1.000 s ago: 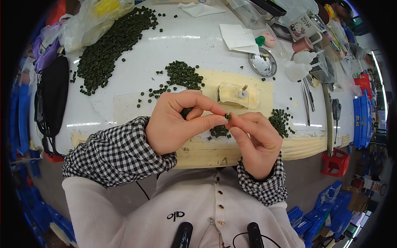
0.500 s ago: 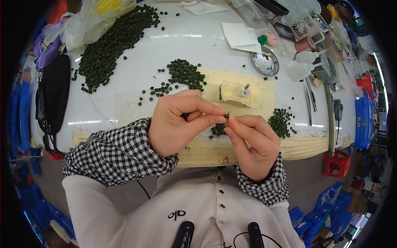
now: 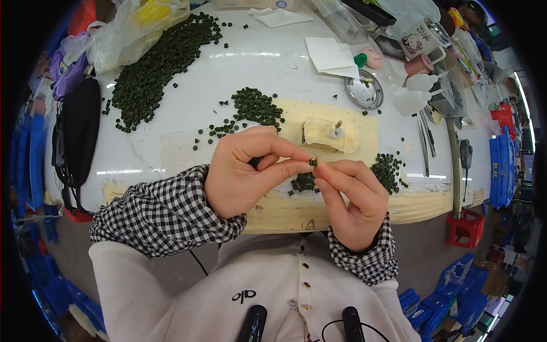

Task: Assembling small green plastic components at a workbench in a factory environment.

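Between my hands is a small dark green ring-like part [image 3: 313,162] with a thin yellowish line on it. My left hand [image 3: 242,171] pinches it between thumb and forefinger; a dark green patch also shows inside that hand's curled fingers, held or behind I cannot tell. From the other side my right hand [image 3: 359,199] presses its forefinger tip against the part, thumb just below, fingers curled. Loose parts of the same kind lie in a heap [image 3: 256,107] beyond my left hand, a small pile [image 3: 303,182] under my fingertips and another pile [image 3: 388,172] by my right hand.
A cream block with a small upright peg [image 3: 337,132] stands on a yellowish board [image 3: 364,117] ahead. A large green heap [image 3: 151,80] lies far left beside plastic bags. A round metal dish [image 3: 364,102], tweezers [image 3: 424,145] and white bottles [image 3: 413,102] are at right.
The part between my fingertips has turned a little and shows more of its side. Both hands stay nearly in place, and the whole view has shifted slightly.
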`<act>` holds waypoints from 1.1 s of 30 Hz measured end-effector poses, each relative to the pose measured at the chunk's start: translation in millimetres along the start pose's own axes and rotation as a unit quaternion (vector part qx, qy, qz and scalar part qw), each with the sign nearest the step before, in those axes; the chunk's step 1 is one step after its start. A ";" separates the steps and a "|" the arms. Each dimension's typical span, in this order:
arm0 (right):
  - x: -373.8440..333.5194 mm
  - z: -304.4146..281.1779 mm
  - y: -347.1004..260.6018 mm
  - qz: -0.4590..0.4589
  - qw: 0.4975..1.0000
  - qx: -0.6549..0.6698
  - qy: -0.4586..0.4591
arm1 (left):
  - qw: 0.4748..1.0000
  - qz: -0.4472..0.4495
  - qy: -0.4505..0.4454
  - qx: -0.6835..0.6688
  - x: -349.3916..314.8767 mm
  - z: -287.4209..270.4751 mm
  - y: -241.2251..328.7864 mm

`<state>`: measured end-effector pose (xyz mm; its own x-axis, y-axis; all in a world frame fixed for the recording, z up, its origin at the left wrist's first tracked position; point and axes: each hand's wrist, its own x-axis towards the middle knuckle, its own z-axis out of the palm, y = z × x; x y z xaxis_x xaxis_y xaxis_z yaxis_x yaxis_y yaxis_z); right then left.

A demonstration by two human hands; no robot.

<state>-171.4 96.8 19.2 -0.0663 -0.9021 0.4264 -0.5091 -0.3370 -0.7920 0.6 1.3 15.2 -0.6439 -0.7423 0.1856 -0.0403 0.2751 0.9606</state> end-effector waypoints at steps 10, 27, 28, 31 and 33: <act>0.6 -0.6 0.8 -0.010 1.000 -0.013 -0.007 | 1.000 0.014 0.004 -0.002 0.2 0.2 -1.5; 46.4 -18.2 25.0 -0.042 0.969 -0.242 0.030 | 0.999 -0.032 0.003 -0.019 1.0 0.7 2.2; 46.1 -19.6 24.2 -0.043 0.969 -0.241 0.031 | 0.999 -0.033 0.000 -0.021 1.9 0.8 2.1; 46.9 -22.3 15.6 -0.045 0.972 -0.220 0.071 | 0.998 -0.049 0.000 -0.030 0.0 0.3 2.1; 44.1 -27.8 -3.4 -0.038 0.968 -0.195 0.152 | 0.998 -0.057 -0.001 -0.035 0.1 0.5 2.7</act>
<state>-196.4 65.7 52.8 -0.2348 -0.7381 0.6326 -0.8038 -0.2185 -0.5533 0.0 2.3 17.7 -0.6390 -0.7655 0.0746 -0.0600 0.1463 0.9874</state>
